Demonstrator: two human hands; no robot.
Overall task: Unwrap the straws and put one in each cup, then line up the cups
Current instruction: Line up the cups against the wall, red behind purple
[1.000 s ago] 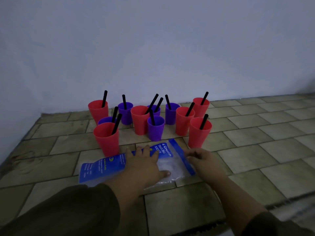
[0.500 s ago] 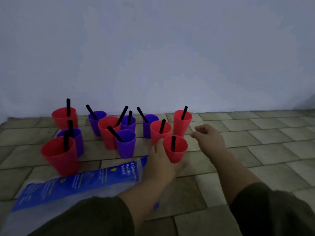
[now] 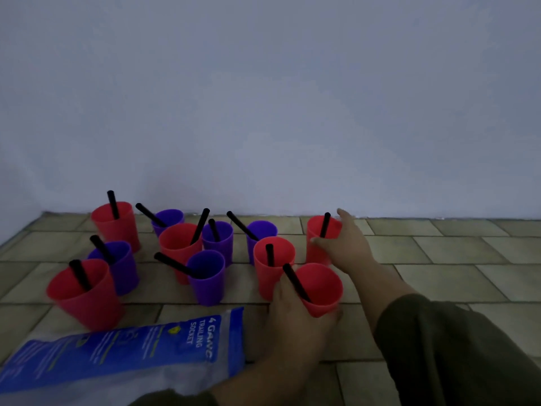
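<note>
The left hand (image 3: 295, 315) is wrapped around the near side of a red plastic cup (image 3: 322, 291) at the front right of the group, fingers curled about its wall and thumb up by the rim; a black straw (image 3: 295, 281) leans out of that cup toward the left. The right hand (image 3: 345, 244) reaches farther back, with its thumb and fingers spread around the side of another red plastic cup (image 3: 317, 244) that stands near the pale wall (image 3: 263, 98); a black straw (image 3: 325, 224) stands nearly upright in it, and one finger sticks out past the rim toward the wall. Both forearms end in dark sleeves (image 3: 439, 347). Just left of the left hand, touching the held cup, is a third red cup (image 3: 270, 265) with a short upright straw. Farther left the remaining cups stand in a loose cluster on the tiled floor (image 3: 439, 273), not in a row: purple plastic cups (image 3: 207, 276) and red ones mixed, each with a black straw leaning in it. The nearest of them, a large red cup (image 3: 85, 294), sits at the front left. In front of the cluster, just left of the left forearm, lies a blue and clear plastic package (image 3: 123, 350) with white printed lettering, flat on the floor.
</note>
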